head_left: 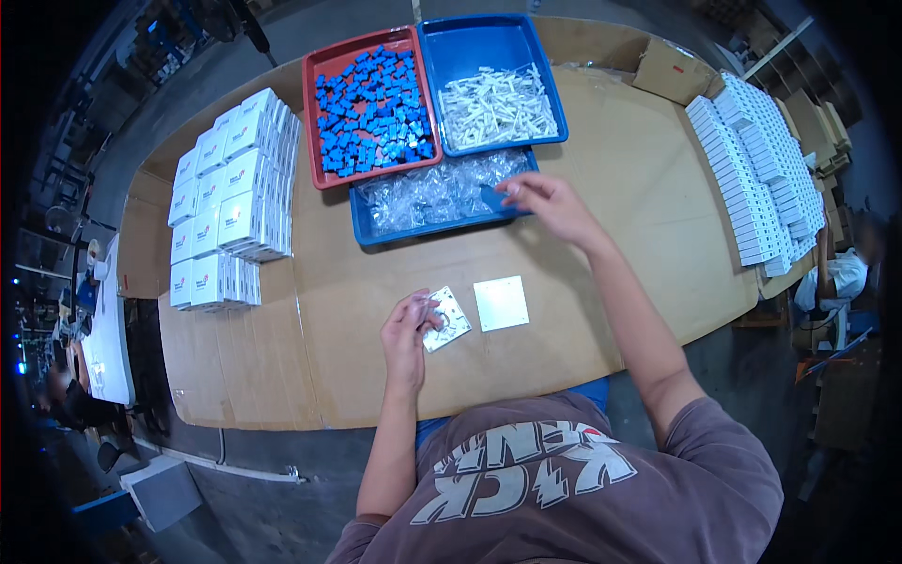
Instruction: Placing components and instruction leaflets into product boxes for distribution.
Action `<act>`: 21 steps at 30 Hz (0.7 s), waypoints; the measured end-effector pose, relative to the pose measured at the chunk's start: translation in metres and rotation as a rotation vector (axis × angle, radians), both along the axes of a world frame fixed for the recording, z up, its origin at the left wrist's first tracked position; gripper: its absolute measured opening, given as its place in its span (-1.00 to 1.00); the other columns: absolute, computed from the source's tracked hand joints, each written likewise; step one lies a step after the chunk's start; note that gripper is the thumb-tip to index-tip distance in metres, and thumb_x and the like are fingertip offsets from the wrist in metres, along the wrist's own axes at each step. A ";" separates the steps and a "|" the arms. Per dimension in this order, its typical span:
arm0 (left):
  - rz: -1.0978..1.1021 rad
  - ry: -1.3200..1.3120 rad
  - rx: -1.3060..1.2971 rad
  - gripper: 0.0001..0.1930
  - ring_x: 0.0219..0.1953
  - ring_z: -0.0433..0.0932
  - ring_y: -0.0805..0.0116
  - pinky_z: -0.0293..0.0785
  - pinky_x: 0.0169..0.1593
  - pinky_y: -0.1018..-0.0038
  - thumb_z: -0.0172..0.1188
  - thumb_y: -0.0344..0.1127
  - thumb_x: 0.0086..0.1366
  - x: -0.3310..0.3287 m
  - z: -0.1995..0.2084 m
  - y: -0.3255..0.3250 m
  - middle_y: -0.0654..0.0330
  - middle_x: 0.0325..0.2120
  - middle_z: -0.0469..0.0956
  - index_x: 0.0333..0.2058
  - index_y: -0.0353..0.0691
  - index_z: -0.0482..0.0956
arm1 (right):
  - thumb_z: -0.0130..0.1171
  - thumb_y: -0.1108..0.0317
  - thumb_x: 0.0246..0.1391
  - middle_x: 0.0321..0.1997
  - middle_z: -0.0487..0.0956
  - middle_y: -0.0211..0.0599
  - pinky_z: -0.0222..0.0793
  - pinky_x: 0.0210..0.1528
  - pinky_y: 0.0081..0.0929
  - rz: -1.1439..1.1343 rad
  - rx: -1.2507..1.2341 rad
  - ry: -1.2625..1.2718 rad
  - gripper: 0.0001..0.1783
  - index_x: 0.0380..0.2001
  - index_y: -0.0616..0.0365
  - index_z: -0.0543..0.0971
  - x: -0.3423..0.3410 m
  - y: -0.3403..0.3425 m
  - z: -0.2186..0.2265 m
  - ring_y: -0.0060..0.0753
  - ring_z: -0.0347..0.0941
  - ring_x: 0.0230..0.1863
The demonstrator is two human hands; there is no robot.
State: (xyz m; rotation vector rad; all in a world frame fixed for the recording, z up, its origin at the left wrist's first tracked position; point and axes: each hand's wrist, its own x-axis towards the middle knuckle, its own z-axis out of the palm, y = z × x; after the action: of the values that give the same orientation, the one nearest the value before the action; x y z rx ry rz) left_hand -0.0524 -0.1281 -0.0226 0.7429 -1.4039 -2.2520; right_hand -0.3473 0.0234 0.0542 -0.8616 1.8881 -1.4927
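Note:
My left hand [408,327] is closed at the left edge of a white square plate [453,327], its fingers bent over the face. That plate sits turned at an angle and carries small dark marks or parts, too small to make out. Beside it on the right, a plain white square plate [502,304] lies flat on the cardboard. My right hand [552,205] reaches over the right end of a blue tray of clear plastic pieces [363,226]. Its thumb and fingertips come together there; whatever they pinch, if anything, is too small to see.
Behind stand a red tray [314,122] of blue parts and a blue tray [554,89] of white slim pieces. White boxes [211,216] are stacked at left, thin white boxes [752,179] at right. Cardboard [310,357] covers the table. Other people are at the far left and right.

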 end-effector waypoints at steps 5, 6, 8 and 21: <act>0.033 0.201 0.240 -0.51 -0.31 0.64 0.29 0.65 -0.15 0.33 -0.03 -0.10 0.59 0.012 0.020 0.004 0.04 -0.18 0.61 0.20 -0.45 0.45 | 0.18 0.35 0.37 -0.12 0.75 -0.24 0.52 0.01 -0.43 -0.165 -0.001 0.342 -0.73 0.00 0.27 0.68 -0.121 -0.027 -0.007 -0.43 0.63 -0.10; 0.016 0.218 0.293 -0.50 -0.31 0.66 0.27 0.66 -0.14 0.31 -0.06 -0.08 0.59 0.015 0.023 0.006 0.06 -0.19 0.61 0.20 -0.44 0.44 | 0.19 0.37 0.34 -0.15 0.75 -0.19 0.53 -0.01 -0.40 -0.214 0.051 0.463 -0.75 -0.02 0.26 0.69 -0.138 -0.035 -0.005 -0.37 0.65 -0.11; -0.043 0.205 0.413 -0.49 -0.30 0.66 0.26 0.67 -0.13 0.28 -0.08 -0.07 0.60 0.026 0.003 0.008 0.07 -0.20 0.62 0.20 -0.43 0.44 | 0.19 0.39 0.31 -0.14 0.75 -0.13 0.54 -0.01 -0.34 -0.262 0.090 0.572 -0.76 -0.05 0.23 0.70 -0.162 -0.057 0.006 -0.27 0.66 -0.11; -0.482 0.119 0.820 -0.48 -0.28 0.58 0.34 0.53 0.04 0.20 -0.06 -0.05 0.56 0.055 -0.039 0.016 0.09 -0.15 0.62 0.21 -0.40 0.46 | 0.21 0.38 0.17 -0.16 0.69 -0.12 0.52 0.04 -0.07 -0.332 0.289 1.139 -0.85 -0.25 0.09 0.72 -0.213 -0.128 -0.006 -0.02 0.59 0.01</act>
State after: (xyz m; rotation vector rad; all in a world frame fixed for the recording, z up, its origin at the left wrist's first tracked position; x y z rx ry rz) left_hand 0.0022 -0.1122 -0.0614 0.4963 -0.5935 -3.2336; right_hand -0.5605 -0.1048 0.0486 -1.4811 3.0741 -0.8391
